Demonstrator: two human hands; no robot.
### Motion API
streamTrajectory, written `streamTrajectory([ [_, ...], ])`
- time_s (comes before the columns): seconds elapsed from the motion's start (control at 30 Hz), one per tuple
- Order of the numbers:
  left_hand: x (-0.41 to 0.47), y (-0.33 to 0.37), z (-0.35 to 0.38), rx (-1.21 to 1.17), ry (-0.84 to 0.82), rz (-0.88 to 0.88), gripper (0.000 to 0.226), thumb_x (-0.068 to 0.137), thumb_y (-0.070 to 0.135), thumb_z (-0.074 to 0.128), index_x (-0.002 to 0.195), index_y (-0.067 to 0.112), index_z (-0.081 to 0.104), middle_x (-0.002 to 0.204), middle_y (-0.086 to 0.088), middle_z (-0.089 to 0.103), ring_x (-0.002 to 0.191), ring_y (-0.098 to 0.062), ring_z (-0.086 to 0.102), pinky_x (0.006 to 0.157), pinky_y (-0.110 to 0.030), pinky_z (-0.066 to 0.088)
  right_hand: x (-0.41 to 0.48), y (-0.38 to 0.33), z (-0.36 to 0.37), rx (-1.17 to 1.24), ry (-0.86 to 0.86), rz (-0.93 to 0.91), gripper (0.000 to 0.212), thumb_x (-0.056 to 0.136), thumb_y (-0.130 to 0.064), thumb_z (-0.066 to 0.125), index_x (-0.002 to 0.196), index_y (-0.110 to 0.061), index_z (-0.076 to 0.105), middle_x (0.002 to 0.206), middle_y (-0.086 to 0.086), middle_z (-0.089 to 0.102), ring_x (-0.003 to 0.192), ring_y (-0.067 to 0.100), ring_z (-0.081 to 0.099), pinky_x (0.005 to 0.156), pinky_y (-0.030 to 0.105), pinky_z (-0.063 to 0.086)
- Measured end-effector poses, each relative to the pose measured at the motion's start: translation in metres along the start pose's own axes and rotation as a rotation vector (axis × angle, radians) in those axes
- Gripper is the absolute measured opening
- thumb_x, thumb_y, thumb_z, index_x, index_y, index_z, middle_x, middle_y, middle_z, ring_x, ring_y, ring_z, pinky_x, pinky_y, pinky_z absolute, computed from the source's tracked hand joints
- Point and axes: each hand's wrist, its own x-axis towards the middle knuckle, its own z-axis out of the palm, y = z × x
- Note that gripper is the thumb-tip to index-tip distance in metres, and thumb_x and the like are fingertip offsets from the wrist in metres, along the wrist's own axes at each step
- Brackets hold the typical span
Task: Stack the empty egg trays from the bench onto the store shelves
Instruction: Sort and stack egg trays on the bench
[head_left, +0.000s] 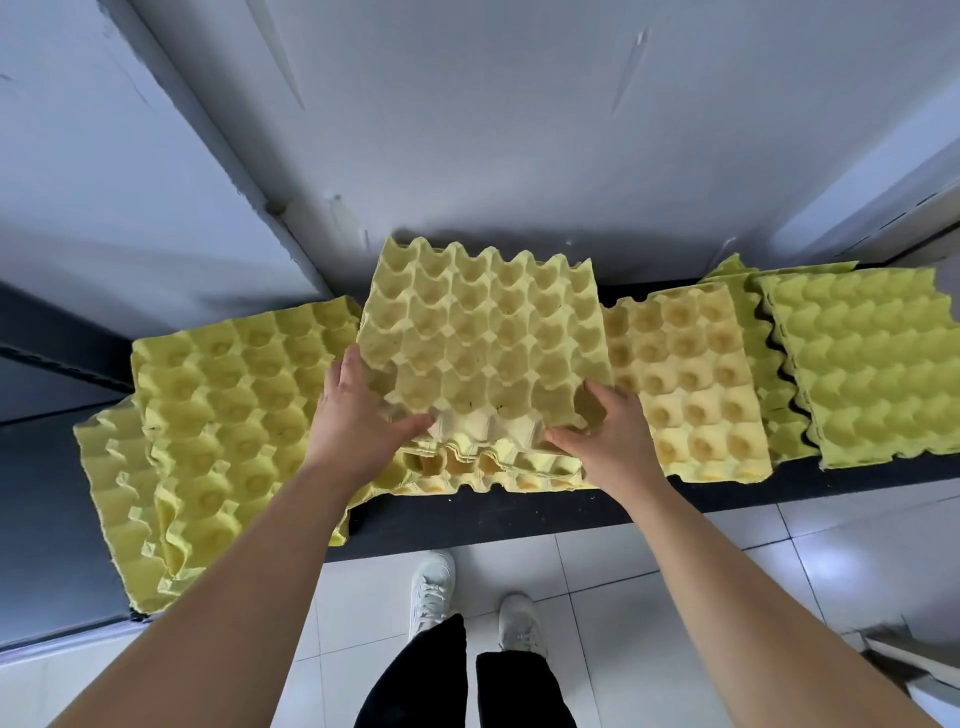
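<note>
Several yellow pulp egg trays lie along a dark bench (519, 512) against a white wall. Both of my hands grip the near edge of one tray (483, 332), which is tilted up off a small stack (483, 465) beneath it. My left hand (358, 410) holds its near left corner, fingers curled under the rim. My right hand (608, 431) holds its near right corner. More trays lie to the left (234, 395), to the right (685, 379) and at the far right (872, 364).
The left trays overhang the bench's front edge. White floor tiles (649, 571) lie below the bench, with my white shoes (431, 592) and black trousers on them. A grey frame post (208, 130) runs diagonally up the wall at the left.
</note>
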Motion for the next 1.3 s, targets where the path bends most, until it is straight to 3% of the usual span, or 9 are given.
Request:
streamTrajectory([
  [0.27,-0.012,0.024,-0.021,-0.076,0.025,0.061,0.107,0.071,0.031,0.084,0.153,0.022,0.016,0.152,0.003,0.026,0.128,-0.023,0.045,0.1,-0.034,0.039,-0.007,-0.002,-0.02,0.078,-0.018,-0.008,0.085,0.072,-0.027,0.081,0.143,-0.016,0.036,0.141,0.005,0.032,0.123,0.013,0.04,0.098,0.021,0.034],
  [0.43,-0.007,0.023,-0.018,-0.2,0.003,0.051,0.099,0.074,0.022,0.082,0.152,0.026,0.021,0.151,0.007,0.024,0.113,-0.008,0.043,0.097,-0.023,0.036,-0.003,0.024,-0.007,0.181,-0.05,0.05,0.085,0.068,-0.032,0.084,0.141,-0.022,0.04,0.135,-0.001,0.042,0.12,0.01,0.044,0.094,0.019,0.034],
  [0.63,-0.005,0.011,-0.012,-0.212,0.014,0.027,0.094,0.078,0.027,0.079,0.152,0.027,0.021,0.152,0.005,0.025,0.132,-0.016,0.039,0.108,-0.034,0.036,0.003,0.034,0.0,0.271,-0.044,0.013,0.082,0.066,-0.03,0.085,0.138,-0.024,0.044,0.128,-0.005,0.045,0.121,0.008,0.046,0.102,0.027,0.04],
  [0.73,-0.012,0.02,-0.018,-0.232,0.027,0.05,0.092,0.079,0.027,0.078,0.152,0.027,0.022,0.152,0.005,0.026,0.133,-0.016,0.038,0.109,-0.036,0.035,-0.001,0.025,-0.014,0.267,-0.032,-0.029,0.081,0.068,-0.028,0.084,0.138,-0.022,0.044,0.129,-0.004,0.044,0.122,0.008,0.045,0.099,0.02,0.04],
  [0.8,-0.022,0.032,-0.029,-0.237,0.052,0.07,0.091,0.079,0.026,0.077,0.152,0.027,0.022,0.151,0.006,0.027,0.127,-0.009,0.038,0.103,-0.026,0.033,-0.01,0.012,-0.028,0.246,-0.028,-0.056,0.08,0.07,-0.025,0.082,0.14,-0.021,0.043,0.13,-0.004,0.041,0.12,0.005,0.044,0.091,0.012,0.04],
  [0.93,-0.055,0.059,-0.06,-0.257,0.132,0.108,0.09,0.079,0.027,0.078,0.151,0.028,0.024,0.148,0.008,0.031,0.114,0.0,0.036,0.094,-0.021,0.029,-0.035,-0.023,-0.064,0.202,0.009,-0.164,0.081,0.071,-0.028,0.081,0.14,-0.026,0.041,0.139,-0.002,0.035,0.129,0.009,0.036,0.111,0.029,0.029],
  [1.13,-0.132,0.092,-0.123,-0.336,0.321,0.137,0.094,0.076,0.034,0.079,0.151,0.03,0.023,0.144,0.009,0.037,0.113,0.001,0.036,0.095,-0.022,0.03,-0.088,-0.102,-0.125,0.096,0.053,-0.365,0.082,0.071,-0.035,0.079,0.141,-0.035,0.038,0.147,-0.006,0.027,0.133,0.008,0.03,0.111,0.027,0.021],
  [1.27,-0.189,0.105,-0.17,-0.46,0.451,0.181,0.089,0.074,0.029,0.08,0.148,0.035,0.03,0.122,0.029,0.05,0.097,0.02,0.048,0.083,-0.006,0.036,-0.126,-0.158,-0.152,0.044,0.042,-0.521,0.08,0.072,-0.04,0.076,0.142,-0.037,0.035,0.145,-0.009,0.027,0.131,0.006,0.031,0.11,0.025,0.022],
  [1.3,-0.202,0.105,-0.183,-0.474,0.478,0.189,0.088,0.073,0.032,0.081,0.146,0.037,0.032,0.118,0.031,0.052,0.101,0.019,0.05,0.086,-0.009,0.039,-0.135,-0.173,-0.157,0.04,0.042,-0.559,0.08,0.073,-0.04,0.076,0.142,-0.036,0.035,0.144,-0.009,0.027,0.129,0.005,0.032,0.109,0.024,0.023],
])
